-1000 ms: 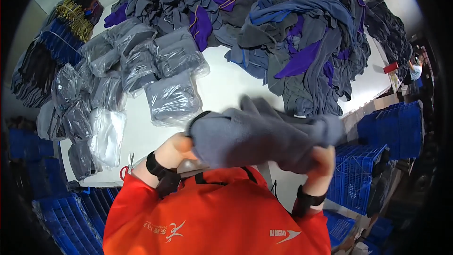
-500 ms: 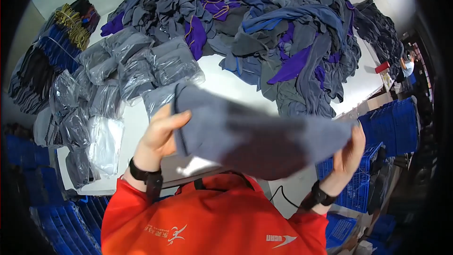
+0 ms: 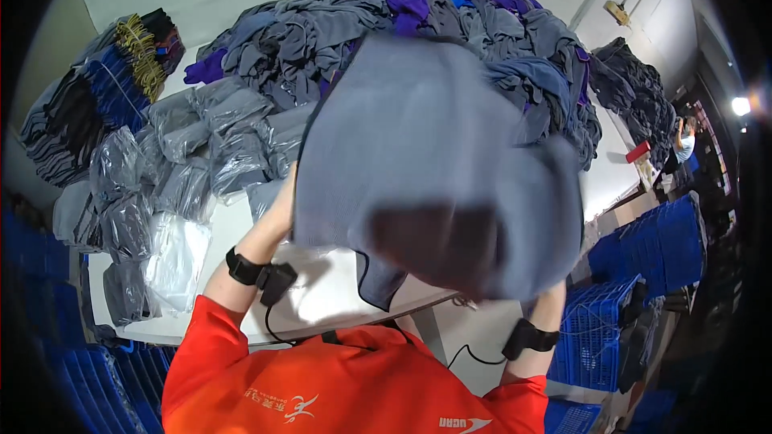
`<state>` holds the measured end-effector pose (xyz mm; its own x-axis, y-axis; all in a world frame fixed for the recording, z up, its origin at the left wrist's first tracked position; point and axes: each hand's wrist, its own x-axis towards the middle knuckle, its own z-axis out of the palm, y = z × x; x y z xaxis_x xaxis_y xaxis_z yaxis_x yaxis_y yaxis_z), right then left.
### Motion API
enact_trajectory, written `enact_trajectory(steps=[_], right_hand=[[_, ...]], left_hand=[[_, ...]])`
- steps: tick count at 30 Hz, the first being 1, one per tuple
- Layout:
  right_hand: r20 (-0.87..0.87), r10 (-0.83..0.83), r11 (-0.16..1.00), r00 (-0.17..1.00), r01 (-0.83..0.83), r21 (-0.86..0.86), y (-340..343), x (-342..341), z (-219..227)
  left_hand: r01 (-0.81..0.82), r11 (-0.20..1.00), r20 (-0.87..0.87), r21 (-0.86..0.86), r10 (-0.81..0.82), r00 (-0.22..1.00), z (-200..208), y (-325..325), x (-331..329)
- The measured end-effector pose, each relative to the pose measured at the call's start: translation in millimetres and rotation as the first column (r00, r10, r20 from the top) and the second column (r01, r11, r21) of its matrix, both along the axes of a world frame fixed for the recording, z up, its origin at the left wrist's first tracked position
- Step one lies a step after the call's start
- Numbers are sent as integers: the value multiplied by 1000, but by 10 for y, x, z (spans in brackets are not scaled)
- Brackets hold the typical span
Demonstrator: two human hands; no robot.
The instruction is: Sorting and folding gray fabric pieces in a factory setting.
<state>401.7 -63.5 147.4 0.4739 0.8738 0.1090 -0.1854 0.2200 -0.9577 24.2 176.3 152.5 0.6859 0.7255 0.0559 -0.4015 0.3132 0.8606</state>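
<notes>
A grey fleece cloth with dark edging is held up in front of me, blurred by motion. Its near lower part folds over a dark shadowed hollow, and one corner hangs down over the table. My left hand grips the cloth's left edge, its fingers hidden behind the fabric. At the lower right, my right hand holds the other side, with its fingers likewise covered. Both wrists wear black bands. Behind the cloth rises a large heap of grey and purple fabric pieces, partly blocked from sight.
Grey pieces in clear plastic bags lie on the left of the white table, beside empty-looking clear bags. Stacked dark fabric stands far left. Blue crates flank the table. A person stands far right.
The cloth has risen and spread out, now covering more of the heap. Both hands have gone from plain view to mostly hidden behind it. My view has tilted slightly upward.
</notes>
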Motion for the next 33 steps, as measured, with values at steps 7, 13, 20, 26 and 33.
enact_trajectory(steps=[7, 13, 20, 26, 33], right_hand=[[409, -231, 966, 883, 156, 208, 137, -91, 520], [269, -334, 893, 903, 213, 396, -5, -34, 603], [256, -168, 878, 952, 27, 478, -220, -131, 882], [239, -133, 881, 962, 4, 473, -134, -170, 950], [48, -37, 931, 998, 17, 366, 70, -83, 817]], left_hand=[[-374, 435, 210, 819, 378, 901, 678, -233, -48], [-508, 384, 368, 771, 382, 848, 914, -445, -207], [-459, 291, 323, 839, 412, 852, 1215, -603, -328], [-148, 540, 120, 828, 88, 989, 1426, -634, -444], [-161, 761, 347, 628, -88, 934, 1311, -665, -424]])
